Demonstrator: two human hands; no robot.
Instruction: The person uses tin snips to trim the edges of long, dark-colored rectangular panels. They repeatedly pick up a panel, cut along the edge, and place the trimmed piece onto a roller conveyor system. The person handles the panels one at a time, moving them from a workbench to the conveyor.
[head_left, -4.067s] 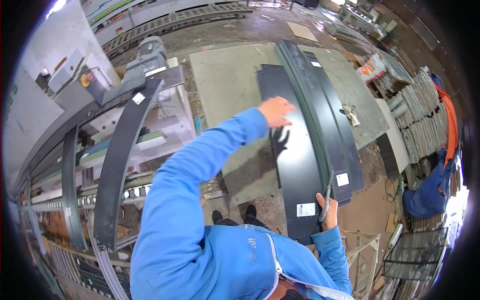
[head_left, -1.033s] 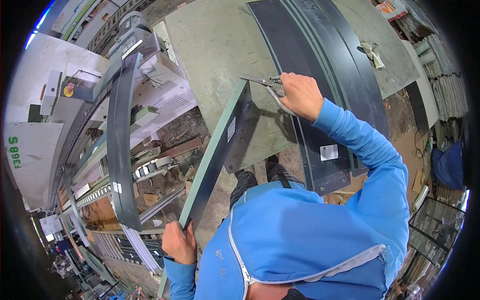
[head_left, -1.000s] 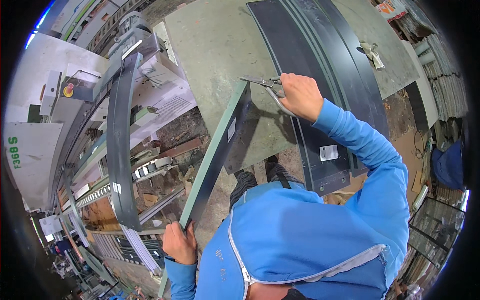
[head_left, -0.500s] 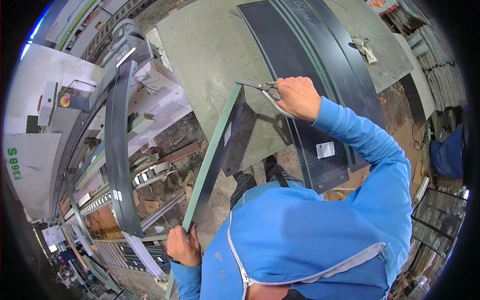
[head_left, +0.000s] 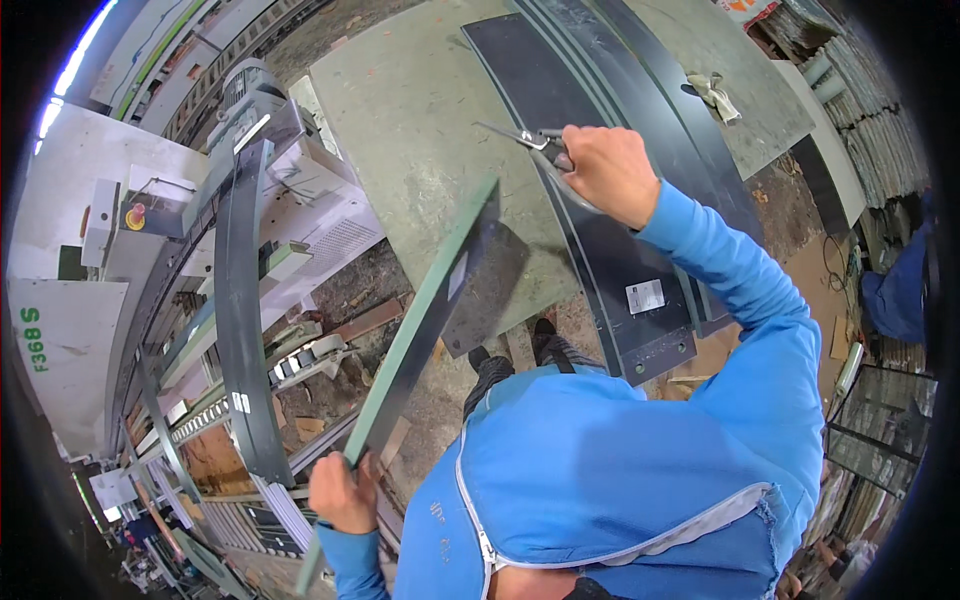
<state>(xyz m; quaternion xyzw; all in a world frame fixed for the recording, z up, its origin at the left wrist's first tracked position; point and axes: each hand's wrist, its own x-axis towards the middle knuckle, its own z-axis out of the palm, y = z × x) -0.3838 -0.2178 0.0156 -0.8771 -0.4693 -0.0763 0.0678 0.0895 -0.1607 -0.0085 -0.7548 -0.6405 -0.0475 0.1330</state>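
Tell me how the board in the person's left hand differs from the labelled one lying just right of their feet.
The held board is turned on edge, its green edge uppermost; the flat board lies dark face up. The held board is gripped by the left hand, while the flat board lies beside other boards, ungripped. Both are long, with dark faces and a white label.

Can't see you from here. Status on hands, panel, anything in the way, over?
Left hand gripping green-edged panel. Right hand holding pliers, tips apart from panel. Nothing visible between them.
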